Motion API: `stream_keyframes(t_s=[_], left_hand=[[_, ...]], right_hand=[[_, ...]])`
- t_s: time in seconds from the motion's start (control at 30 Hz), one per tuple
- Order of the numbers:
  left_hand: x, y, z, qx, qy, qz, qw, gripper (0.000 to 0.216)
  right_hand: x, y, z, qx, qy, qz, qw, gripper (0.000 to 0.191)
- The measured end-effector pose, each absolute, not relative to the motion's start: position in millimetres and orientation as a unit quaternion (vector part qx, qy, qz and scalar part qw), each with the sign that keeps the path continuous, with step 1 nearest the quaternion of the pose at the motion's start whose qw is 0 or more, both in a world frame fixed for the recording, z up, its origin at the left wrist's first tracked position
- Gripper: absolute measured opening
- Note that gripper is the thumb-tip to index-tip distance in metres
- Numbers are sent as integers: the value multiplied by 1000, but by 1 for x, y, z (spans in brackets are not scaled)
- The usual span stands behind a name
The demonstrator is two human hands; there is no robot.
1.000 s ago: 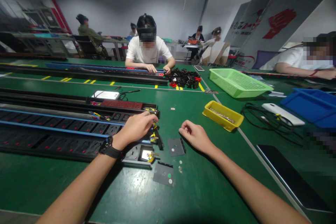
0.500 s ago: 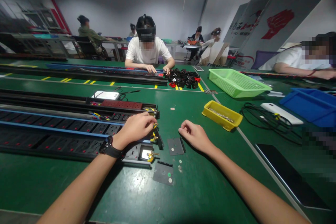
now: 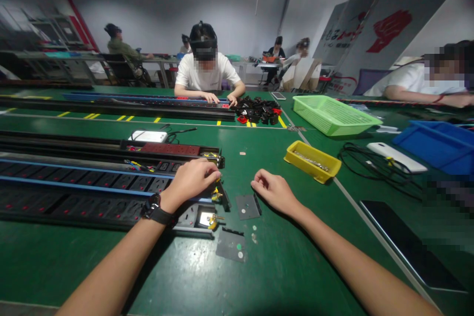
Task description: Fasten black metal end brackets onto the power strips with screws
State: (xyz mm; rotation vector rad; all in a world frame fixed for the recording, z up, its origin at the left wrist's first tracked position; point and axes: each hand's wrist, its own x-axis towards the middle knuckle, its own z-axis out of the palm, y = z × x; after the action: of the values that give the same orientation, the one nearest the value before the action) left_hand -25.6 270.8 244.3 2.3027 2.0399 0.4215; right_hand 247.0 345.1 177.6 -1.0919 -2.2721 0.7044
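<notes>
Nearest on the green worktop (image 3: 281,276): a dark end plate (image 3: 230,246) lying flat, with a few small loose pieces beside it. Just beyond, a second dark plate (image 3: 247,206) lies between the two hands.

Left hand (image 3: 192,180): rests on the open end of the long black power strip (image 3: 92,185), fingers curled together at the yellow-tipped wires (image 3: 215,194) there; whether it pinches one I cannot tell. Black watch (image 3: 155,211) on that wrist.

Right hand (image 3: 272,190): loosely curled, knuckles on the worktop, holding nothing visible, just right of the second plate.

Farther right: yellow tray (image 3: 311,161), then green basket (image 3: 331,116).

Across the worktop, a person in a white shirt (image 3: 204,71) works at another strip beside a pile of black parts (image 3: 259,110).
</notes>
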Motion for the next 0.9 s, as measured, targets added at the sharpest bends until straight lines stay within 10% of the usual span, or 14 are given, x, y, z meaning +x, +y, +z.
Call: stream_keyframes(t_s=[0.9], left_hand=[[-11,275,254,741,668,26,-51,26]], right_hand=[[244,343,182,-393,-854,238,245,13]])
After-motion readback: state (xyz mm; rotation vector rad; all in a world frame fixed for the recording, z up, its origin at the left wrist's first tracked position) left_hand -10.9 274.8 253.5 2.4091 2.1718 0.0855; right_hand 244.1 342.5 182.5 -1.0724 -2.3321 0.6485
